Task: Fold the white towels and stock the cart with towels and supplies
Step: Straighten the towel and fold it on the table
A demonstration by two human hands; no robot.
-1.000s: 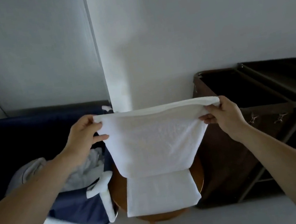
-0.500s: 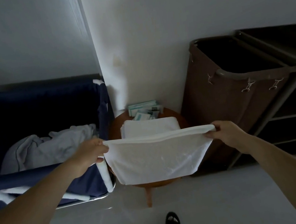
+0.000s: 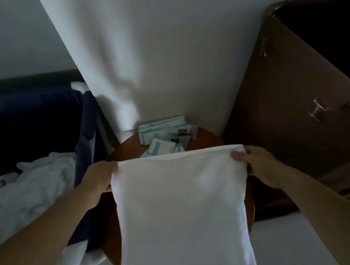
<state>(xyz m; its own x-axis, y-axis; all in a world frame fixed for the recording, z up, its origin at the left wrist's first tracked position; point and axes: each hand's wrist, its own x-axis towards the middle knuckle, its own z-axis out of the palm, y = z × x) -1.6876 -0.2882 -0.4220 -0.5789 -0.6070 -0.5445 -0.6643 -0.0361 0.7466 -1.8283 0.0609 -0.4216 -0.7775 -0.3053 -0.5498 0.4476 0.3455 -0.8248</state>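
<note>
A folded white towel (image 3: 183, 218) lies spread over the round wooden table (image 3: 207, 137), covering most of its top. My left hand (image 3: 99, 183) grips the towel's far left corner and my right hand (image 3: 257, 165) grips its far right corner. Behind the towel, a small pile of teal and white supply packets (image 3: 165, 135) sits at the table's back edge. The brown bag of the cart (image 3: 299, 112) stands to the right of the table. Any towels under the spread one are hidden.
A navy laundry bin (image 3: 18, 116) at the left holds crumpled white linen (image 3: 28, 194). A white wall corner (image 3: 110, 51) rises behind the table. Pale floor (image 3: 290, 242) shows in front of the cart.
Both hands have lowered the towel from the air onto the table, over the stack seen before. The camera has moved closer and tilted down.
</note>
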